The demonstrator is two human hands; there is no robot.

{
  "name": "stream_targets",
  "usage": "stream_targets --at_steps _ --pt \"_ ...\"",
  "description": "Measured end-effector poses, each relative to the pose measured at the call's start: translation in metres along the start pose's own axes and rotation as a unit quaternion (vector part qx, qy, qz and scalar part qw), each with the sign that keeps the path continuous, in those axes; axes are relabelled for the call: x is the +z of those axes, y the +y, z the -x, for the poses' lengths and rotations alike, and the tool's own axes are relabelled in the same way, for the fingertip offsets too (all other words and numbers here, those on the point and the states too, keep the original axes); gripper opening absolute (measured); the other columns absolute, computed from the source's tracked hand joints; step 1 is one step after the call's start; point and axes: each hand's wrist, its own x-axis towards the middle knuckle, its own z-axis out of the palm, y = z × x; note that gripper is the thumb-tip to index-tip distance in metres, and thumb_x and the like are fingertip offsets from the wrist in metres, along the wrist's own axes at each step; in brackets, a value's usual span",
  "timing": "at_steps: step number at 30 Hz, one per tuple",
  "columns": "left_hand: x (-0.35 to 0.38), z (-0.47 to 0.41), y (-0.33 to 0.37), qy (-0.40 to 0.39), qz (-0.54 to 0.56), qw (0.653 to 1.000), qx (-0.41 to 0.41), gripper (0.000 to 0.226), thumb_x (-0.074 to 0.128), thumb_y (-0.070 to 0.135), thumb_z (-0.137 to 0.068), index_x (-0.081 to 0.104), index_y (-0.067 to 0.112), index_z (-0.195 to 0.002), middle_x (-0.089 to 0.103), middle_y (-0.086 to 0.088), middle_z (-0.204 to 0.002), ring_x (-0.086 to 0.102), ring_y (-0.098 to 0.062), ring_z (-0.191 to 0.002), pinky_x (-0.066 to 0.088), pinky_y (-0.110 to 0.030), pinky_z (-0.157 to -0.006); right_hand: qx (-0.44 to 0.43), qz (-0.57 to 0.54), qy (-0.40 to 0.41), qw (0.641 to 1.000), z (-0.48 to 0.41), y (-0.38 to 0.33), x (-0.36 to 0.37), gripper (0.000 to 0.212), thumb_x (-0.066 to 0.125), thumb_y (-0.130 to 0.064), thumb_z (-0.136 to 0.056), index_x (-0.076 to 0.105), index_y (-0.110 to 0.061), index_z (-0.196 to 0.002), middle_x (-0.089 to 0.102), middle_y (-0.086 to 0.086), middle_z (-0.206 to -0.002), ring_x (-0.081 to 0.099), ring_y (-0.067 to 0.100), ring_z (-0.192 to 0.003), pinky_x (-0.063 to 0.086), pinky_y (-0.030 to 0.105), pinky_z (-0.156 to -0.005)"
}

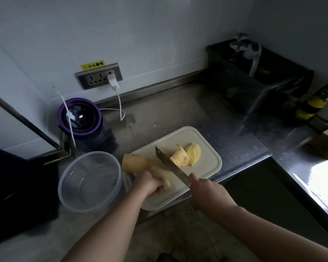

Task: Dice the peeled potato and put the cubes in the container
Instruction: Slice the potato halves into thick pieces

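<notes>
A pale cutting board [201, 137] lies on the steel counter. My left hand [150, 183] grips potato pieces [162, 175] at the board's left edge, next to a large peeled potato chunk [136, 162]. My right hand [206, 190] holds a cleaver [169, 163] by its handle, blade slanting across the board. Beside the blade stands a cut potato stack [180, 157], with yellow slices [194, 154] just behind it. A clear round plastic container [89, 181] sits empty to the left of the board.
A purple-rimmed appliance [80, 117] stands behind the container, its white cable [119, 103] plugged into a wall socket [99, 76]. A dark sink tub [254, 80] with a tap is at back right. Bottles [314, 103] stand at far right. The counter's front edge runs just under the board.
</notes>
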Motion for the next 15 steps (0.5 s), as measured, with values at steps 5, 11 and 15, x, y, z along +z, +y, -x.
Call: stream_targets --at_steps 5,11,15 --pt "0.008 0.006 0.005 0.033 -0.062 0.997 0.034 0.026 0.058 0.034 -0.092 0.065 0.012 -0.105 0.068 0.001 -0.089 0.065 -0.012 -0.083 0.048 -0.023 -0.071 -0.014 -0.002 0.045 0.999 0.008 0.004 -0.012 0.036 0.046 -0.024 -0.102 0.036 -0.023 -0.136 0.05 -0.009 -0.082 0.053 0.005 -0.063 0.035 0.015 -0.05" --pt "0.01 0.027 0.024 0.151 -0.126 0.967 0.163 0.037 0.063 0.038 -0.088 0.051 0.023 -0.12 0.061 0.006 -0.11 0.059 -0.009 -0.094 0.051 -0.025 -0.078 0.065 -0.039 0.094 0.993 0.0 0.04 -0.042 0.021 0.041 -0.022 -0.103 0.045 -0.02 -0.123 0.059 -0.006 -0.083 0.062 0.01 -0.071 0.057 0.027 -0.067" --pt "0.008 0.019 0.045 0.178 -0.11 0.949 0.235 0.056 0.065 0.035 -0.087 0.041 0.022 -0.135 0.046 0.002 -0.13 0.052 -0.009 -0.101 0.048 -0.02 -0.076 0.123 -0.072 0.1 0.985 -0.014 0.077 -0.045 0.026 0.04 -0.021 -0.104 0.046 -0.015 -0.128 0.06 0.0 -0.085 0.063 0.014 -0.073 0.056 0.029 -0.068"
